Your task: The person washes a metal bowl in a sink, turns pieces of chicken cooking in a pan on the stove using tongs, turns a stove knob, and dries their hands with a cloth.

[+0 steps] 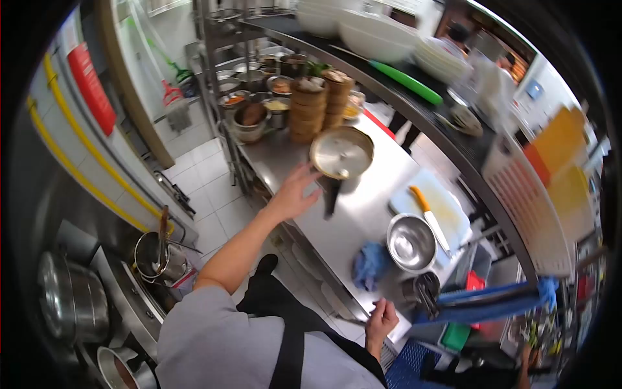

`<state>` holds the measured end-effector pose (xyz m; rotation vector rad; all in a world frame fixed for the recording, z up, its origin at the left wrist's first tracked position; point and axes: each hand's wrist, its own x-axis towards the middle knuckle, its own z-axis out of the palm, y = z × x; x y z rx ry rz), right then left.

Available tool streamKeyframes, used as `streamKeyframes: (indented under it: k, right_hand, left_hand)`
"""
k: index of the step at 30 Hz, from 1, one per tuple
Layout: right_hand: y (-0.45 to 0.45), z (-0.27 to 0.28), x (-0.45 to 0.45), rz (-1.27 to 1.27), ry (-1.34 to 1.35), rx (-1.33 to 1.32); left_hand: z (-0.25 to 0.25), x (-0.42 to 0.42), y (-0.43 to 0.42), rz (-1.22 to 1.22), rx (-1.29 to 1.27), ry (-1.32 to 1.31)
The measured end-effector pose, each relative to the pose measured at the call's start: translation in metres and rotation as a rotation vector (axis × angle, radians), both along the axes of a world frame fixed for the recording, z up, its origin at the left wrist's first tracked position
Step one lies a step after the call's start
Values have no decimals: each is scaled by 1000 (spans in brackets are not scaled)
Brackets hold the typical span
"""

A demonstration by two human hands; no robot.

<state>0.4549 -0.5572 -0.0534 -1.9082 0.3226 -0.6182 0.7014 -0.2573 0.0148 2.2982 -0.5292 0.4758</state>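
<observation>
My left hand [299, 192] reaches over the steel counter with its fingers apart. Its fingertips are at the near rim of a round pan [342, 153] with a dark handle [333, 197]; whether they touch it I cannot tell. The pan appears to have a lid or pale contents inside. Low at the counter's front edge, my right hand [381, 320] is curled into a loose fist, and nothing shows sticking out of it. Close to it lie a crumpled blue cloth [370, 266] and a shiny steel bowl [412, 242].
Bamboo steamers [307, 110] and several ingredient pots [251, 117] stand behind the pan. A yellow-handled knife [430, 220] rests on a pale cutting board [447, 211]. The overhead shelf [402, 110] carries white bowls. Behind me are a stove and a large pot [72, 295].
</observation>
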Motion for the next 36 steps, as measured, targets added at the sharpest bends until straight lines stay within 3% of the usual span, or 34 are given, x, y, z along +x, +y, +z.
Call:
streamKeyframes:
  k: [4,6,9,13,15,17,19,21,23,25,27,29,33,35,36]
  right_hand:
    - [22,-12,39,55,117,5]
    - [46,-10,73,90,130,-73]
    - [101,20,135,123,112,-180]
    - [205,59,241,227,-51,-258]
    - [256,100,292,409,-191,-353]
    - [304,168,342,631,-453,-613]
    - [354,234,381,692,-599,-683]
    - [390,281,429,704,-726,-734]
    - [425,324,478,677,-834,-760]
    - [448,361,526,553,-772,-995]
    - [475,386,583,496,-794,-1002]
    - [504,408,628,474,-746,-978]
    - [565,428,694,572,-644,-1082]
    - [593,431,700,643,-123,-1303]
    - [601,429,702,642,-125,-1304]
  left_hand:
    - [70,71,106,130,-203,-254]
    - [124,120,176,144,-45,-525]
    - [212,197,269,277,-151,-415]
    - [303,314,375,284,174,-473]
    - [323,364,409,226,487,-527]
    - [326,397,420,183,585,-462]
    - [331,419,420,134,676,-408]
    - [332,428,418,57,785,-156]
    - [328,433,425,-14,768,-217]
    - [328,437,436,-63,634,-350]
    - [337,433,446,-25,580,-395]
    - [342,433,457,33,45,-547]
    - [359,408,469,-69,-329,-792]
    - [364,391,471,-137,-421,-740]
    - [366,381,473,-133,-411,-702]
